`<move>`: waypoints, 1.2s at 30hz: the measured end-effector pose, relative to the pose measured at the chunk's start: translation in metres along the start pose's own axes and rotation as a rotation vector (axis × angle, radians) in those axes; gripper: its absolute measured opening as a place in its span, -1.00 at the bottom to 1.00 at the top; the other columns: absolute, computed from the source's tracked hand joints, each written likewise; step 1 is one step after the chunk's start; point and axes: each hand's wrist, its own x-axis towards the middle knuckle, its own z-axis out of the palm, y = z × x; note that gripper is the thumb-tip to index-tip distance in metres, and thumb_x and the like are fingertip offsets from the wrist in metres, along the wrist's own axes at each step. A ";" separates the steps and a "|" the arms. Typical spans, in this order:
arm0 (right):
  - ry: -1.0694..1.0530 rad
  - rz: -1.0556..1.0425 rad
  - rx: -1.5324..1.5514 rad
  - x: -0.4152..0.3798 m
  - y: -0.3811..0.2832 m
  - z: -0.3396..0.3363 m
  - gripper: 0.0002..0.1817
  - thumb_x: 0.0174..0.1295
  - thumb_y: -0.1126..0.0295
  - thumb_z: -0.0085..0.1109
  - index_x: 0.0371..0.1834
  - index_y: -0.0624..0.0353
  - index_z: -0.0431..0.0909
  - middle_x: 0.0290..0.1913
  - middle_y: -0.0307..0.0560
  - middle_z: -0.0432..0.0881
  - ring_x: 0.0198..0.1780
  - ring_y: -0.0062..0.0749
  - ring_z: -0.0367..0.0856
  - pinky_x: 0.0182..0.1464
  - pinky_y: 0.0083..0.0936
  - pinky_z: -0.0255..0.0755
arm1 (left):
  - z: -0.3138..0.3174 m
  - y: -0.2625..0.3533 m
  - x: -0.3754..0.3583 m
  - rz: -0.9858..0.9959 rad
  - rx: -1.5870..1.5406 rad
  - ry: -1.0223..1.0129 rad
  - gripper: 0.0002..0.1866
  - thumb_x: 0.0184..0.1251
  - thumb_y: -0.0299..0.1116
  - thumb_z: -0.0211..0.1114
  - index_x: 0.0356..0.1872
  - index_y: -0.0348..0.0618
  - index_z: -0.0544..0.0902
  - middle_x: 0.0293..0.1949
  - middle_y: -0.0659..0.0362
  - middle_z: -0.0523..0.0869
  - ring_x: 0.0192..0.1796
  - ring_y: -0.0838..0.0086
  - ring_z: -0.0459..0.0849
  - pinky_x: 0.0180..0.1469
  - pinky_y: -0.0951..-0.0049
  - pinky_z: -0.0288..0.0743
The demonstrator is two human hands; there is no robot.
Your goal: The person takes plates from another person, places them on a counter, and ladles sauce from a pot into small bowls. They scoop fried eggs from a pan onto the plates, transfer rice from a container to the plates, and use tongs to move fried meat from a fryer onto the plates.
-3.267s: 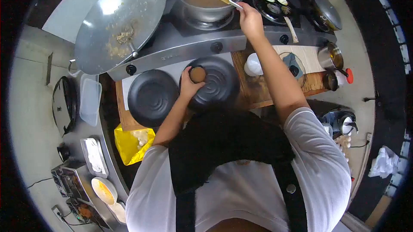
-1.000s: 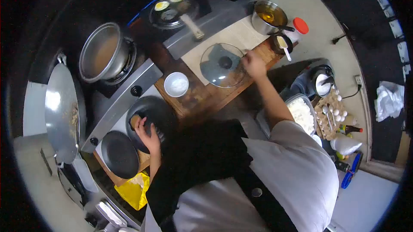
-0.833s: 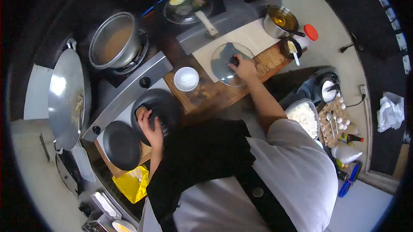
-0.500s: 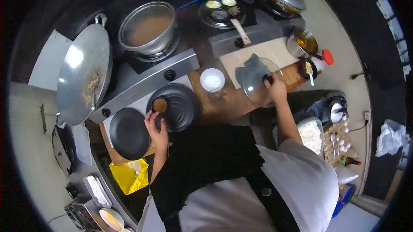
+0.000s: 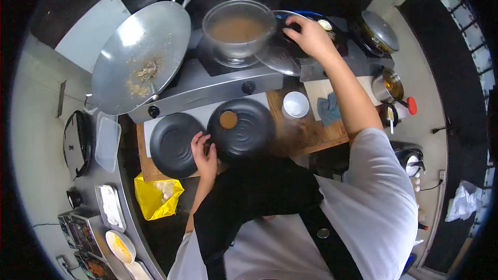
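Note:
My right hand [image 5: 311,36] reaches over the stove, fingers pinched at the knob of a glass lid [image 5: 280,61]. The lid is tilted beside the right rim of a steel pot [image 5: 237,46] of brown liquid. My left hand [image 5: 204,156] hovers at the near edges of two black plates, fingers apart with nothing in them. A round brown piece [image 5: 228,119] lies on the right-hand black plate [image 5: 251,137]. The left-hand black plate [image 5: 174,147] bears nothing.
A large wok [image 5: 155,25] with browned bits stands left. A white bowl [image 5: 295,105] and blue-grey cloth [image 5: 328,108] sit on the wooden counter. Behind my right arm is a dark pan, partly hidden. A metal pot [image 5: 385,90] and lidded pan [image 5: 381,28] stand right.
My right hand has carried the glass lid from above the cutting board up and left to the pot. My left hand stays near the plates. The view has shifted.

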 end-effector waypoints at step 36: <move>0.335 0.161 0.470 -0.221 0.059 0.068 -0.86 0.13 0.55 0.18 -0.23 0.17 0.56 -0.19 -0.06 0.49 -0.30 -0.29 0.53 -0.26 -0.40 0.46 | 0.216 0.096 0.088 -0.153 -0.553 -0.666 -0.77 0.31 -0.52 0.24 -0.02 -0.27 0.60 -0.02 0.19 0.61 -0.04 0.47 0.60 0.06 0.52 0.46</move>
